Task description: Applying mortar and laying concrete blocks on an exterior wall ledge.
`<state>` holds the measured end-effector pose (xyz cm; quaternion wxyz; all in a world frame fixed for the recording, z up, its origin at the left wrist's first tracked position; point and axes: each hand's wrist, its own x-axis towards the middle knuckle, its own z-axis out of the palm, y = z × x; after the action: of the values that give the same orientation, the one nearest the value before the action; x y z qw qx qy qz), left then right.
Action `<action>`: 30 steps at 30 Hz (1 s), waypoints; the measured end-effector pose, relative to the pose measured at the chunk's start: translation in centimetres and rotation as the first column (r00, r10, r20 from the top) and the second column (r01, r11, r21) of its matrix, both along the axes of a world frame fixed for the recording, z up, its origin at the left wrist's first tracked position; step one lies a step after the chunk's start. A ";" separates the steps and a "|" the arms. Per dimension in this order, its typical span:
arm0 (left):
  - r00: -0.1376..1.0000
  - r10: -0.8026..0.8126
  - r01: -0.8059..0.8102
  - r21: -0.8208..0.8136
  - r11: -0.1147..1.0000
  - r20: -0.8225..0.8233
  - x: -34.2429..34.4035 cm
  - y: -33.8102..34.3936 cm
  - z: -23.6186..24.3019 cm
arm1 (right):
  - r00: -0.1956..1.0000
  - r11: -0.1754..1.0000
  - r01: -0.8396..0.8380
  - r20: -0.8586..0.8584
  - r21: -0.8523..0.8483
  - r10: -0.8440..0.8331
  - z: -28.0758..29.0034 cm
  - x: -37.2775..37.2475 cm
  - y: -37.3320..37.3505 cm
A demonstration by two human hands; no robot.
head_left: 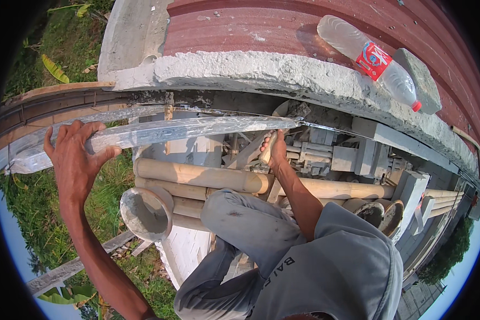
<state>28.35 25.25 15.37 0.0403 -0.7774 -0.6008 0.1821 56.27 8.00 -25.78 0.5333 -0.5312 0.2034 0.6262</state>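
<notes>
A long, mortar-smeared metal straightedge (160, 132) runs from the left toward the middle, below the rough concrete ledge. My left hand (76, 154) grips it near its left end, fingers over the top and thumb at the lower edge. In my right hand (277, 152) is the pale wooden handle of a trowel (268, 148). The trowel's blade lies partly hidden behind the straightedge's right end, close to a dark gap under the ledge. A taut pale string (325, 127) stretches along that gap to the right.
Thick bamboo poles (197, 175) cross under my bent knees. A mortar-stained bucket (144, 213) stands at left, with more buckets (370, 212) at right. On the red metal roof (250, 26), a plastic water bottle (376, 61) leans by a grey block (418, 80). Grass (32, 213) shows far below.
</notes>
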 end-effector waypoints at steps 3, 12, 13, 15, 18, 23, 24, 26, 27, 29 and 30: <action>0.999 0.040 -0.040 -0.025 0.999 -0.009 0.5 -0.2 0.4 | 0.994 0.994 -0.104 -0.024 -0.042 0.103 1.6 -2.8 -0.5; 1.000 0.020 -0.020 -0.018 1.000 -0.003 0.5 -0.1 0.3 | 0.995 0.995 -0.102 -0.002 -0.024 0.102 1.6 -0.9 -1.5; 1.000 0.027 -0.027 -0.029 0.999 -0.003 0.4 -0.2 0.5 | 0.941 0.941 -0.338 0.013 0.006 0.338 2.7 0.1 -2.3; 1.000 -0.005 0.005 -0.008 1.000 0.002 0.1 -0.2 0.2 | 0.780 0.779 -0.626 0.059 0.033 0.623 4.3 2.6 -4.1; 0.999 -0.032 0.032 -0.011 0.999 -0.028 0.0 0.1 0.0 | 0.247 0.363 -0.899 0.399 -0.245 0.883 7.3 7.7 -8.8; 0.990 -0.059 0.054 -0.045 0.998 -0.127 -1.7 0.3 -0.4 | -0.173 0.210 -0.813 0.568 -0.544 0.804 14.1 17.4 -19.7; 0.986 -0.076 0.069 -0.052 0.996 -0.149 -2.1 0.6 -0.5 | -0.185 0.232 -0.768 0.553 -0.597 0.812 17.4 19.0 -21.2; 0.975 -0.110 0.099 -0.069 0.993 -0.192 -2.3 1.2 -0.5 | -0.204 0.342 -0.600 0.551 -0.723 0.809 20.2 21.8 -26.6; 0.971 -0.107 0.094 -0.067 0.993 -0.215 -3.7 1.6 -0.9 | -0.166 0.464 -0.524 0.620 -0.714 0.766 21.5 22.6 -29.1; 0.970 -0.055 0.019 -0.150 0.988 -0.238 -2.4 2.2 -0.5 | -0.113 0.604 -0.375 0.681 -0.704 0.724 24.2 23.4 -32.5; 0.968 -0.008 -0.052 -0.233 0.971 -0.250 -0.6 2.0 0.5 | -0.082 0.629 -0.315 0.681 -0.710 0.728 25.7 23.4 -33.9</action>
<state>27.73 27.23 15.91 0.0197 -0.7408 -0.5734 0.3493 79.67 -25.89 -0.11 0.1392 -0.9061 -0.3030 0.2603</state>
